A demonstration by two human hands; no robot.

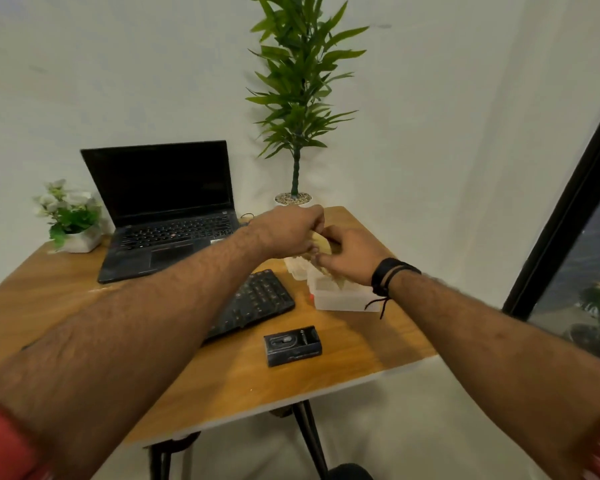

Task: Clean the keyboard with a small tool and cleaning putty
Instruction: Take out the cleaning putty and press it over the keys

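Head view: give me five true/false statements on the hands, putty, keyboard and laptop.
1. Both hands grip the putty above the table. True: the left hand and right hand pinch the yellowish lump between them.
2. The laptop lid is closed. False: it is open, with a dark screen.
3. The putty is pressed onto the keyboard. False: it is held up, to the right of the keyboard.
4. A small black box lies on the table nearer the camera than the keyboard. True.
5. The translucent container sits on the laptop. False: it sits on the table below the right hand.
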